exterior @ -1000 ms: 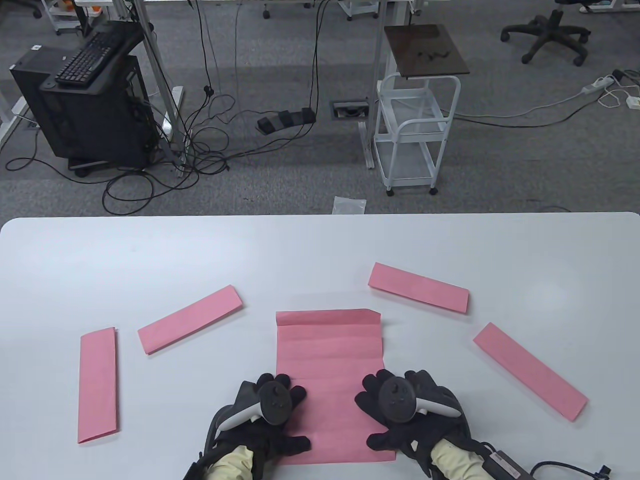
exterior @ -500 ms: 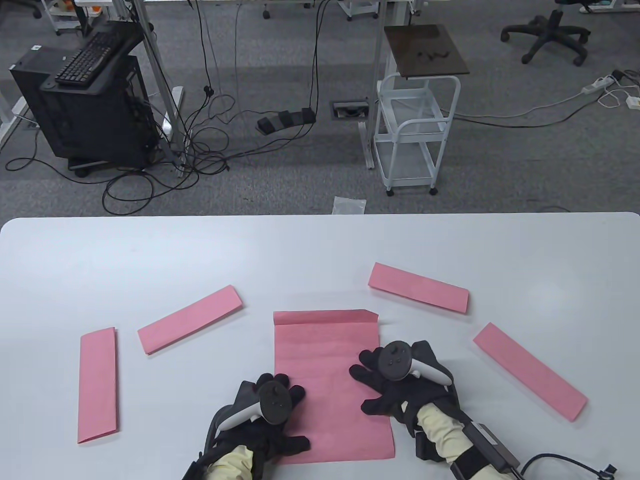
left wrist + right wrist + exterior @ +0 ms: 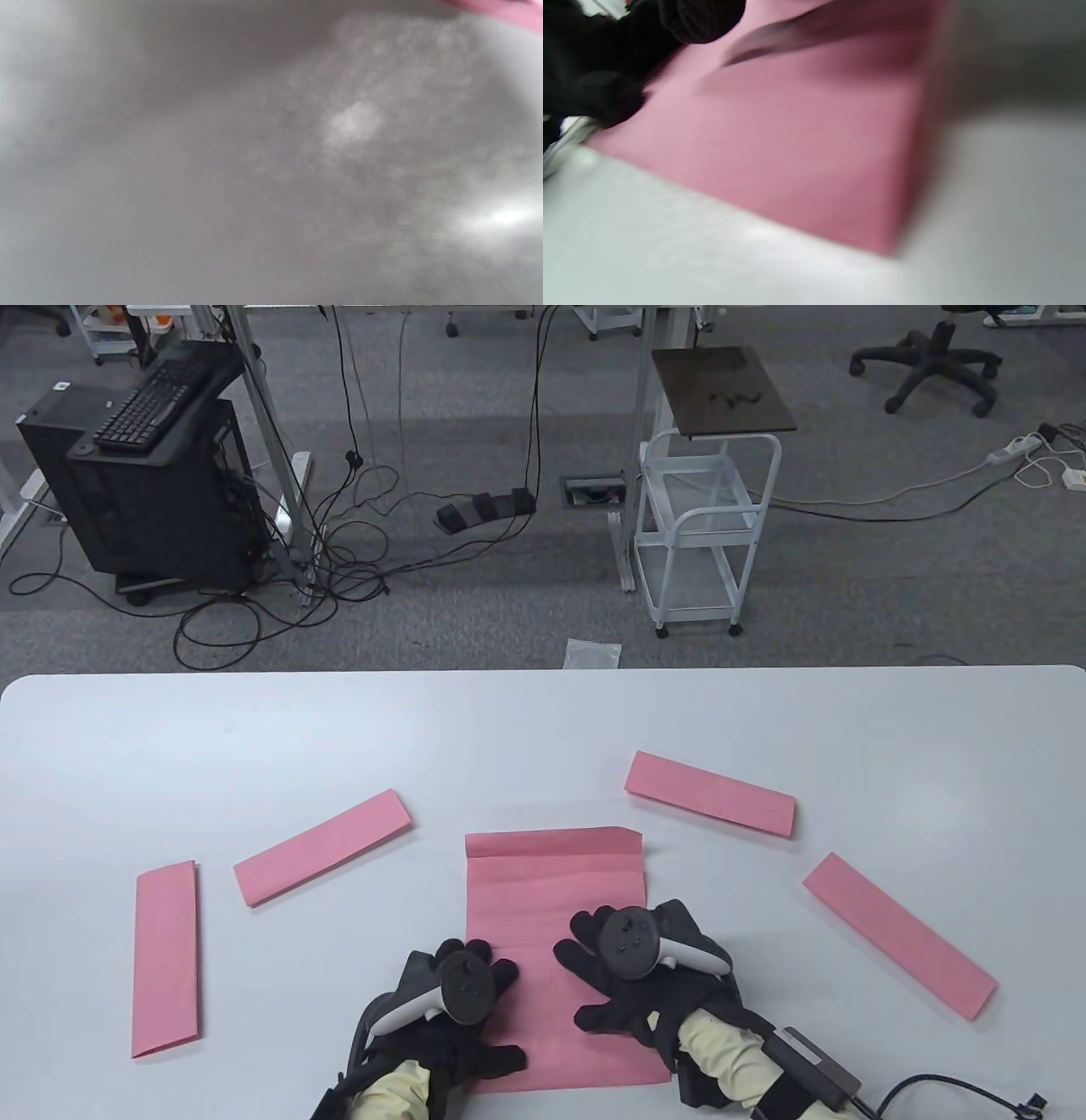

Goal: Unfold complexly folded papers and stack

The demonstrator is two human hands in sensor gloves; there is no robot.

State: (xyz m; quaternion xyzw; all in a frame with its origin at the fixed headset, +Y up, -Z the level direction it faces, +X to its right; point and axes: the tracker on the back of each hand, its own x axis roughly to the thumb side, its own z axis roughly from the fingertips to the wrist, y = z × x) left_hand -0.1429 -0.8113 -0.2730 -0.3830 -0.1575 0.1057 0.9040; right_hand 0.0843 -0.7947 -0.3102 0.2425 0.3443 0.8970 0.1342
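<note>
Sliding inward since a second ago, our right hand (image 3: pixel 632 976) has left the sheet's right edge and now lies across the middle of the sheet (image 3: pixel 556 882), fingers (image 3: pixel 577 954) spread flat on the paper. Our left hand (image 3: pixel 454 1001) hasn't budged: it presses the sheet's lower left part, fingers (image 3: pixel 501 971) splayed, thumb out over the near edge. The sheet has shifted a touch to the left with that sweep.

We see the sheet lying open at the desk's (image 3: pixel 543 721) near centre, its far edge turned over in a narrow flap (image 3: pixel 551 844) with one clipped corner at the right. Right and near edges show past our right hand; in the right wrist view the sheet (image 3: pixel 797 161) lies flat, its corner sharp against the desk (image 3: pixel 1009 212), black fingers (image 3: pixel 606 97) at top left. Left wrist view is a grey blur, just a pink sliver of sheet (image 3: pixel 505 10) at top right.

Four folded strips ring the work: far-left strip (image 3: pixel 166 959) runs near-to-far, left strip (image 3: pixel 322 847) slants, far-right-of-centre strip (image 3: pixel 711 805) sits just beyond the sheet's far right corner, right strip (image 3: pixel 898 935) angles down toward the right edge. None touches the sheet. Bare desk opens between sheet and left strip, between sheet and right strip, and across the whole far half.
</note>
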